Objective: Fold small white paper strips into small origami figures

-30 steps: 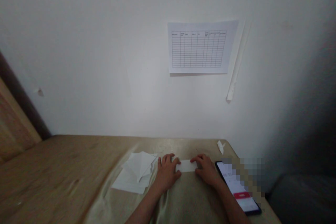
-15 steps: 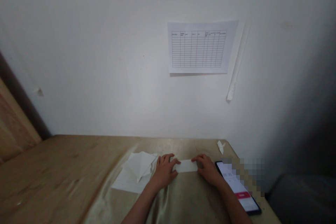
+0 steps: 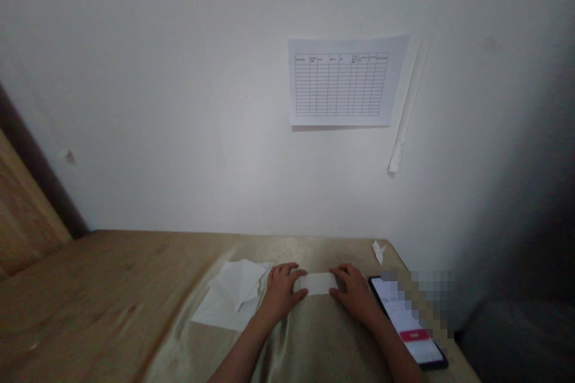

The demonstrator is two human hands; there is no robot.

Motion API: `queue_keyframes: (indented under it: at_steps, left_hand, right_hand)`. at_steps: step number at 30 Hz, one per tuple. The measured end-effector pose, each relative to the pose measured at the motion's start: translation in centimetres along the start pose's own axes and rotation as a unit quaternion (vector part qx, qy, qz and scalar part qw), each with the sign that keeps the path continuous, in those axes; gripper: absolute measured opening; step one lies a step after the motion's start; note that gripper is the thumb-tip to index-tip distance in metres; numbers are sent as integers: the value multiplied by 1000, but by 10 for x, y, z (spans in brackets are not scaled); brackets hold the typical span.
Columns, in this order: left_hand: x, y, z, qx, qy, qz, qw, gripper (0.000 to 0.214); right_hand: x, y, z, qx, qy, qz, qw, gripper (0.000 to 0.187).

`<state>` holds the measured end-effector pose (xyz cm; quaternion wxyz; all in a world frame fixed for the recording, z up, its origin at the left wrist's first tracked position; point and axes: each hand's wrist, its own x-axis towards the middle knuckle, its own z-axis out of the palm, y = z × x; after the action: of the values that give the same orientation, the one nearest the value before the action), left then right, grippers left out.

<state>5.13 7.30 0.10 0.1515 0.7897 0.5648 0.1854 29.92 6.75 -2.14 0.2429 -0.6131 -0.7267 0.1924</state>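
Observation:
A narrow folded strip of white paper lies flat on the beige cloth near the table's far edge. My left hand rests on its left end, fingers curled down and thumb pressed onto the strip. My right hand holds down its right end the same way, fingertips pinching the edge. Both forearms reach in from the bottom of the view.
A loose pile of folded white paper sheets lies left of my left hand. A phone with a lit screen lies to the right. A small paper scrap sits near the wall. A printed table sheet hangs on the wall.
Both hands have shifted slightly on the strip, which now sits a little farther toward the wall; otherwise the scene is the same.

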Motion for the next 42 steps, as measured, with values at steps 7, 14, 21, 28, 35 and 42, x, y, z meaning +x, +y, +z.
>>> queue_keyframes:
  at_steps: [7,14,21,28,35,42]
  left_hand:
    - [3,-7,5,-8,8,6,1000,54]
    - [2,-8,7,-22,31,16,999,52]
    - [3,-7,6,-49,48,22,997,54]
    - [3,-7,8,-99,74,47,991,50]
    - [5,-8,11,-114,71,65,989,54]
    - [4,-5,7,-115,46,55,991,45]
  right_hand:
    - [1,4,3,11,12,-4,1000,51]
    - [0,4,2,34,19,-3,999,48]
    - [0,5,2,59,34,-5,998,44]
    - [-3,-4,-1,79,61,-32,994,31]
    - [-5,-10,-5,90,64,-62,992,26]
    - [-6,-5,-5,120,22,-41,992,23]
